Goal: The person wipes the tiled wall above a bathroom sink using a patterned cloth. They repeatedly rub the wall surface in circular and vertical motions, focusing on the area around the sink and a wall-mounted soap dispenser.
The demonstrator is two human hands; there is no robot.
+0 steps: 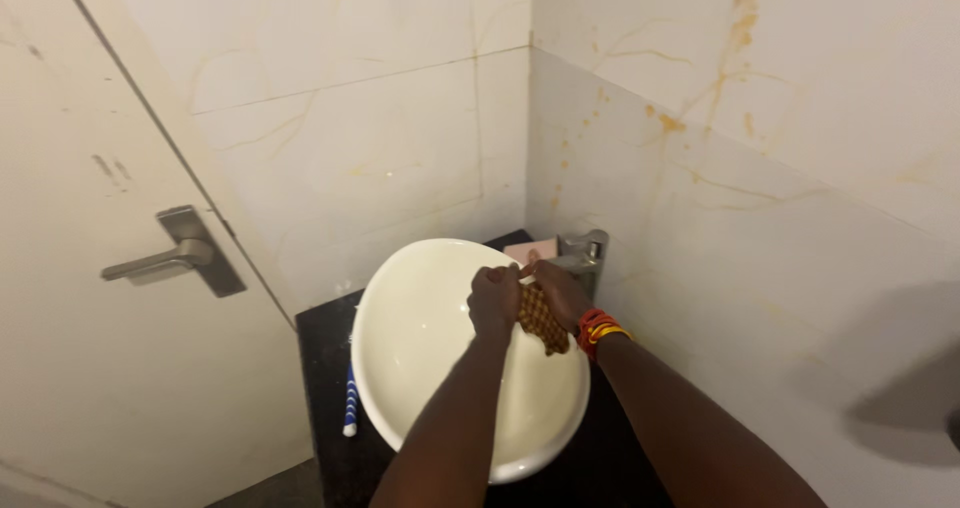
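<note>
Over the white basin (420,348), my left hand (494,300) and right hand (560,290) both clench a checked brown cloth (541,318), bunched between my fingers (508,274).

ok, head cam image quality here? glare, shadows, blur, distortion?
Head view: soft, warm, even light; no hard glare, only a mild sheen on the white basin. A dark shadow falls on the right wall. Wide-angle bending shows in the slanted door edge and tile lines. The hands and the checked cloth are small and slightly soft, so the grip detail is hard to read.
</note>
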